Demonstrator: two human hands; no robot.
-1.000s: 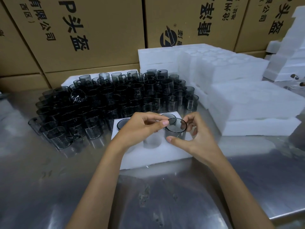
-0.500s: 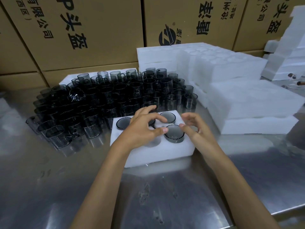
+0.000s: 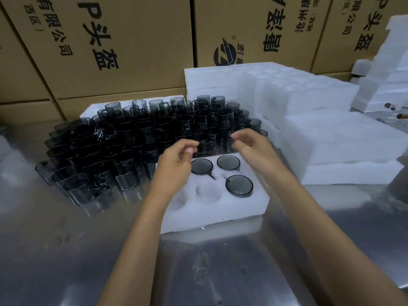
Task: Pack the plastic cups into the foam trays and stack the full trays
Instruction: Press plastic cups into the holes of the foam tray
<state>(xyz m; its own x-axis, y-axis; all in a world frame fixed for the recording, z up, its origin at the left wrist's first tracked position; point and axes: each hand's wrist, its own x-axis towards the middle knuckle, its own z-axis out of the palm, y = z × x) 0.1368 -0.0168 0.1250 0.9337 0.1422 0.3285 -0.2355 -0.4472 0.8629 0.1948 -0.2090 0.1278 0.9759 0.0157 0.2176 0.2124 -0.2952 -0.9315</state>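
From the head view, a white foam tray (image 3: 212, 208) lies flat on the shiny metal surface (image 3: 66, 250), near its middle. The tray is a thick, soft-edged block with round wells cut into its top. Three wells hold smoky grey plastic cups seated upright with only their round rims showing: one cup (image 3: 201, 166) at the back, a second cup (image 3: 228, 162) just beside it toward the right, and a third cup (image 3: 239, 185) in the front row on the right. At least two front wells to the left of that third cup show bare foam; the left forearm hides the tray's back left part.

Behind and to the left of the tray stands a dense crowd of loose cups (image 3: 123, 146), clear dark-tinted cylinders with small handles, packed rim to rim toward the back edge of the surface. To the right, stacks of white foam trays (image 3: 331, 138) sit in blocky piles. Brown cardboard boxes (image 3: 132, 40) with black print form a wall along the back.

Both forearms reach in from the near edge. The left hand (image 3: 176, 160) hovers above the tray's back left part, fingers loosely curled and blurred, gripping nothing visible. The right hand (image 3: 251, 144) hangs over the tray's back edge beside the nearest loose cups, fingers relaxed and slightly bent, holding nothing.
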